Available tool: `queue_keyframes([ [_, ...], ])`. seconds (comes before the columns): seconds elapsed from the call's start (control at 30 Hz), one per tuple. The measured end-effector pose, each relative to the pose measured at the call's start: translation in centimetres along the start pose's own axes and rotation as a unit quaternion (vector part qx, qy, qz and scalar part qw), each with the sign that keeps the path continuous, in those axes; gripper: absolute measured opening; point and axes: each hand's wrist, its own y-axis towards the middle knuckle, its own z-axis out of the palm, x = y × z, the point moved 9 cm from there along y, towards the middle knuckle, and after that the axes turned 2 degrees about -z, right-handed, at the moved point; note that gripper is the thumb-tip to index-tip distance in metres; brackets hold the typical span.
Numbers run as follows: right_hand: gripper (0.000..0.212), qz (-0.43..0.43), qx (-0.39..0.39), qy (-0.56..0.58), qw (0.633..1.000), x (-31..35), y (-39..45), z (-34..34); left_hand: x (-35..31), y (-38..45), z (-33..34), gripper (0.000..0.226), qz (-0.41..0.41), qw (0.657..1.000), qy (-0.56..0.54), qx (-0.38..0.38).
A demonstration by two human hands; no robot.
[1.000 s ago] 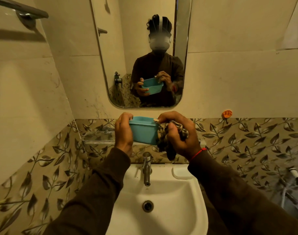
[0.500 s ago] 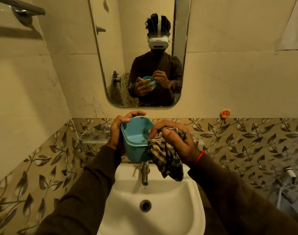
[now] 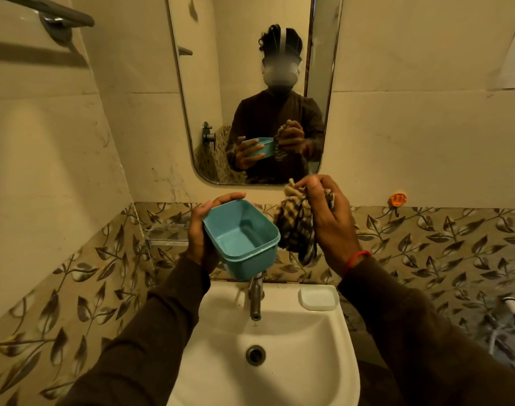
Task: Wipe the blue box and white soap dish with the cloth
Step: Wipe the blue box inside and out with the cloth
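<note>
Cloth (image 3: 297, 230) lifted clear of box (image 3: 241, 238) rim (right hand (image 3: 329, 218)).

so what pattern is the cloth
The cloth is checked, dark and cream, seen best in the head view.

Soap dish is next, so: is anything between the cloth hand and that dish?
Nothing visible. The right hand holds the cloth above the white soap dish, which sits uncovered on the sink rim.

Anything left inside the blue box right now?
The blue box in the left hand shows only its bare floor and inner walls; nothing lies inside. The near wall hides a strip of floor. The cloth is outside it, bunched in the right hand.
</note>
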Motion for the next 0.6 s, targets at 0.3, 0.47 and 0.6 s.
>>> queue_keyframes([
  [0.3,0.043,0.278,0.005,0.044,0.960,-4.3,0.3,0.9,1.3,-1.2,0.6,0.051,0.122,0.955,0.253,-0.095],
  [0.47,0.046,0.154,0.215,-0.146,0.953,-3.9,-2.2,7.0,2.9,-1.7,2.7,0.077,0.098,0.960,0.242,-0.101],
  [0.6,0.027,0.037,0.235,-0.214,0.948,-2.7,-1.9,6.9,2.4,-2.8,3.6,0.091,0.135,0.943,0.289,-0.095],
])
